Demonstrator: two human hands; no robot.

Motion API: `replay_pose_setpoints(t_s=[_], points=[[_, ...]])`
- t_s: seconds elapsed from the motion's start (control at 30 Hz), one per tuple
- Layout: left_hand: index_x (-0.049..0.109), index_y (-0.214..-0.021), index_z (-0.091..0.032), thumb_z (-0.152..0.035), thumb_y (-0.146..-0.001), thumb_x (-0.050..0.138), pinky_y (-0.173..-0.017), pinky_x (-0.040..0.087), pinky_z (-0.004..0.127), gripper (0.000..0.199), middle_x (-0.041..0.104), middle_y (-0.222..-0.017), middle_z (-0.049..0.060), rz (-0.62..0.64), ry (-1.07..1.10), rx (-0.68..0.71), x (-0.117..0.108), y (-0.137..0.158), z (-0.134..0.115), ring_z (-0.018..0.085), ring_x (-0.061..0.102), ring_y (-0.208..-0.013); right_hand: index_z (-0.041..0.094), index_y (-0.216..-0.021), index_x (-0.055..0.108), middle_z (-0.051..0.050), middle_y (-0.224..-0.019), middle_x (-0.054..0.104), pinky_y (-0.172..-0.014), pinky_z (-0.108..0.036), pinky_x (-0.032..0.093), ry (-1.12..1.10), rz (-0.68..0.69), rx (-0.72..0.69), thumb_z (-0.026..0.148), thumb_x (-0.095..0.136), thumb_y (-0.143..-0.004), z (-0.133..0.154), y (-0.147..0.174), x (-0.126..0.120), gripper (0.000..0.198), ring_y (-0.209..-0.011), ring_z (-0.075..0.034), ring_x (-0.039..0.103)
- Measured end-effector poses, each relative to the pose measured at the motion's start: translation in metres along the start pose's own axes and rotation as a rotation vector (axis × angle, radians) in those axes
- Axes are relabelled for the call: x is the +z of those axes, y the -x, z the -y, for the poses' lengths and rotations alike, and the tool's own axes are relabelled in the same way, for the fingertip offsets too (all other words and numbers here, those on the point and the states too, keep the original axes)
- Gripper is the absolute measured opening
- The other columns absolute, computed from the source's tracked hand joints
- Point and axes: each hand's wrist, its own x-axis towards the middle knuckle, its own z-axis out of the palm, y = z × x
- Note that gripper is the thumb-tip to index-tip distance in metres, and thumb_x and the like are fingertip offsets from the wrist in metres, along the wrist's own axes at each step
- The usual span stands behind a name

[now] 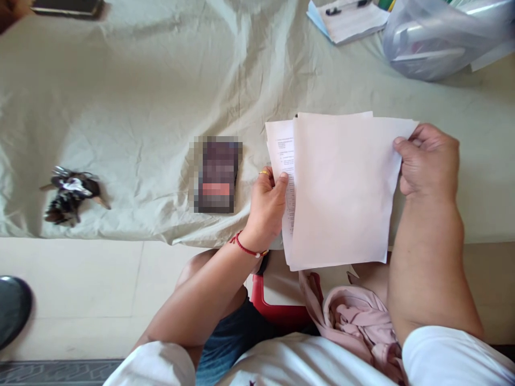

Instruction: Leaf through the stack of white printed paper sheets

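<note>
I hold a small stack of white paper sheets (341,187) over the near edge of a cloth-covered table (140,96). My left hand (267,206) pinches the left edge of a printed sheet, thumb on top. My right hand (428,161) grips the upper right corner of the blank top sheet. The top sheet lies shifted to the right, so a strip of printed text shows beneath it. A red thread bracelet circles my left wrist.
A dark phone (217,174) lies on the cloth left of the papers. A bunch of keys (70,195) sits far left. At the back are a clipboard with papers (348,19), a plastic bag (442,37) and a dark flat object (66,6). Pink cloth (358,316) lies on my lap.
</note>
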Motion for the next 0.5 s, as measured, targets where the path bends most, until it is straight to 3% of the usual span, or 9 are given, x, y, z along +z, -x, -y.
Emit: replay_pose_setpoints(t_s=[0.13,0.27,0.5], points=[[0.061,-0.106,-0.023,-0.033,-0.099,0.074,-0.088,0.061,0.033,0.017,0.08,-0.109,0.005,0.019,-0.071,0.044,0.0,0.002,-0.001,0.021,0.077,-0.1,0.017,-0.082,0.076,0.001,-0.072,0.069,-0.065,-0.027,0.048,-0.014,-0.026,-0.066,0.005,0.067,-0.066,-0.009,-0.006,-0.003,0.022,-0.062,-0.01,0.058],[0.062,-0.106,-0.023,-0.028,-0.1,0.069,-0.098,0.059,0.036,0.011,0.08,-0.113,0.006,0.026,-0.136,0.103,0.0,0.002,-0.001,0.022,0.076,-0.109,0.018,-0.084,0.074,0.002,-0.076,0.069,-0.071,-0.03,0.053,0.007,0.006,-0.113,0.01,0.077,-0.072,-0.014,-0.009,-0.007,0.015,-0.066,-0.011,0.06],[0.056,-0.103,-0.024,-0.026,-0.098,0.071,-0.09,0.062,0.036,0.016,0.077,-0.107,0.006,-0.012,-0.222,0.137,-0.003,-0.001,-0.001,0.022,0.076,-0.104,0.018,-0.087,0.076,-0.001,-0.083,0.077,-0.075,-0.036,0.062,-0.126,0.09,0.036,0.007,0.072,-0.065,-0.003,-0.003,-0.004,0.024,-0.073,-0.016,0.072]])
